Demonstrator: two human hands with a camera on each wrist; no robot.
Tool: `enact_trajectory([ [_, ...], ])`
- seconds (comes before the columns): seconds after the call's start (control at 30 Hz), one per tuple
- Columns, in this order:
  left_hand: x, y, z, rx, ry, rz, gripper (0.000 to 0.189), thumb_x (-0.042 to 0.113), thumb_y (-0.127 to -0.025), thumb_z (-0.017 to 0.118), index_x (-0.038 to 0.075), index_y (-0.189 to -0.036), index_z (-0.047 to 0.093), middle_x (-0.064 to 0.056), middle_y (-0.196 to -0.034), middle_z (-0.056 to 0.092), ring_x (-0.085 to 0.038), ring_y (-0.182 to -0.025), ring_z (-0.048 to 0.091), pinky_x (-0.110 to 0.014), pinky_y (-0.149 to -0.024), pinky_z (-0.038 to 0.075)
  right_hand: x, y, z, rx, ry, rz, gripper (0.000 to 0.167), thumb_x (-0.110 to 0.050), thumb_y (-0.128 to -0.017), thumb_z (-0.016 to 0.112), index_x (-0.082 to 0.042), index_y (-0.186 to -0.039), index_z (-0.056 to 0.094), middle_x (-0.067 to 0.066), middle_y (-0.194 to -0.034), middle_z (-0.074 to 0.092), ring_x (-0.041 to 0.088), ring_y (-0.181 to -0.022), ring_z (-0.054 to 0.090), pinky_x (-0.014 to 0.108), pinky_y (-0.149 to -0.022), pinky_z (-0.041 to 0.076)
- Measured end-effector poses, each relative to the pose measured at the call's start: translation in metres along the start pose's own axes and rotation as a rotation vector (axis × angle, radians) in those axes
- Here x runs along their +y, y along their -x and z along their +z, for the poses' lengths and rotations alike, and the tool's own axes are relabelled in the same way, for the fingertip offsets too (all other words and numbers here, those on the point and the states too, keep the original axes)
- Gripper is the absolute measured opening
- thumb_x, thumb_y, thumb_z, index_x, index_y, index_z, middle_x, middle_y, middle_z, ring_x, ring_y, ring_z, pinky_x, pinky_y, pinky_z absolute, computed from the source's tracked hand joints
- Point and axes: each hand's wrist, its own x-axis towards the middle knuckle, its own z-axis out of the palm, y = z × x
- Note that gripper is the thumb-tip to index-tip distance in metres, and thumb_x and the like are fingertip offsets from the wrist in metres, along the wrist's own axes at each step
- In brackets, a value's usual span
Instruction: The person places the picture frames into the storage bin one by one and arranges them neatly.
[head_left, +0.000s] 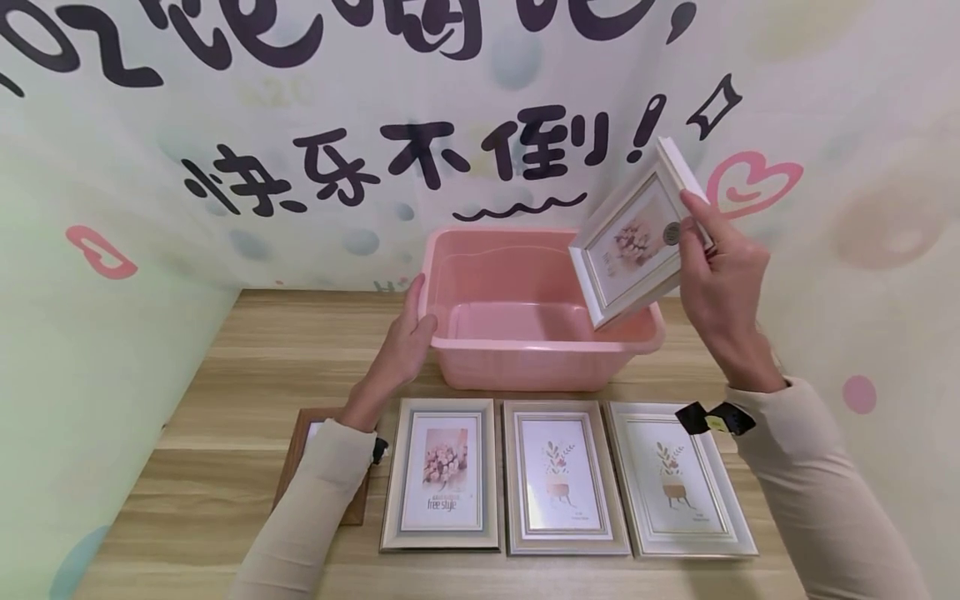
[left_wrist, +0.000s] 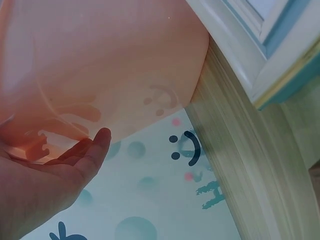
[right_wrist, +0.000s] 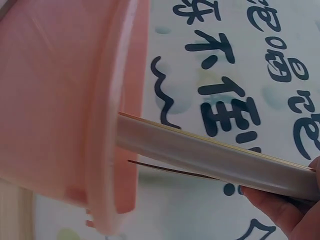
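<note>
Head view: white frame tilts over tub's right side

Your right hand [head_left: 723, 287] grasps the white frame [head_left: 633, 242] by its upper right edge, thumb on the front, with the low corner angled toward the mouth of the pink tub [head_left: 525, 368]. Your left hand [head_left: 405, 342] holds the tub's rim at the near left corner, fingers along the outer wall. Whether frame and rim touch, you cannot tell; the right wrist view shows one end passing behind the lip, and a thin strip [right_wrist: 170, 170] beside it, perhaps a back stand. The step looks like lowering the frame inside: best to brace the tub, clear the right rim, mind that strip and set the low corner down gently before easing the rest flat. On the table [head_left: 217, 392], three frames [head_left: 512, 475] lie in a row near a brown frame [head_left: 354, 504], part hidden by your left sleeve [head_left: 307, 508].
</note>
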Motion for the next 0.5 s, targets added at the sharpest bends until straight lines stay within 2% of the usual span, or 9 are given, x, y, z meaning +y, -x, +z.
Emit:
enact_trajectory([
  [0.07,0.0,0.0,0.0,0.002,-0.001,-0.002,0.067,0.014,-0.101,0.032,0.019,-0.16,0.0,-0.018,-0.16,0.025,-0.039,-0.137,0.04,-0.055,-0.115,0.03,0.003,0.002,0.005,-0.015,0.008,0.001,0.036,-0.022,-0.101,0.05,-0.025,-0.135,0.063,0.006,-0.128,0.066,0.039,-0.097,0.07,0.01,-0.041,0.027],
  [0.17,0.0,0.001,0.0,0.007,-0.004,-0.003,0.067,0.015,-0.101,0.033,0.019,-0.16,0.001,-0.018,-0.16,0.026,-0.037,-0.137,0.041,-0.054,-0.114,0.031,0.01,0.006,0.012,-0.029,0.033,-0.016,0.036,-0.018,-0.101,0.05,-0.019,-0.135,0.063,0.014,-0.125,0.067,0.038,-0.08,0.07,0.01,-0.041,0.025],
  [0.23,-0.001,0.001,0.0,0.01,-0.008,0.002,0.067,0.015,-0.101,0.033,0.017,-0.16,0.002,-0.019,-0.16,0.026,-0.035,-0.137,0.042,-0.053,-0.114,0.031,0.014,0.008,0.016,-0.035,0.064,-0.034,0.036,-0.015,-0.101,0.049,-0.015,-0.134,0.064,0.017,-0.121,0.068,0.031,-0.066,0.065,0.011,-0.042,0.023],
  [0.3,-0.001,0.001,0.001,0.013,-0.012,0.004,0.067,0.016,-0.101,0.033,0.017,-0.16,0.002,-0.019,-0.16,0.027,-0.034,-0.137,0.043,-0.053,-0.113,0.032,0.019,0.01,0.021,-0.043,0.097,-0.053,0.036,-0.013,-0.1,0.049,-0.013,-0.133,0.064,0.019,-0.116,0.07,0.022,-0.054,0.053,0.014,-0.043,0.022],
  [0.4,-0.002,0.001,0.0,0.016,-0.027,0.003,0.068,0.016,-0.1,0.033,0.017,-0.16,0.002,-0.02,-0.159,0.027,-0.034,-0.137,0.042,-0.054,-0.114,0.032,0.026,0.014,0.027,-0.052,0.129,-0.074,0.036,-0.009,-0.099,0.049,-0.011,-0.132,0.065,0.022,-0.107,0.072,0.017,-0.048,0.042,0.015,-0.043,0.021],
  [0.5,-0.001,0.001,0.0,0.02,-0.042,-0.004,0.069,0.017,-0.099,0.033,0.019,-0.161,0.003,-0.021,-0.159,0.028,-0.036,-0.137,0.041,-0.055,-0.114,0.03,0.032,0.017,0.032,-0.069,0.132,-0.067,0.036,-0.008,-0.099,0.05,-0.01,-0.132,0.065,0.023,-0.101,0.072,0.017,-0.052,0.045,0.013,-0.043,0.021],
])
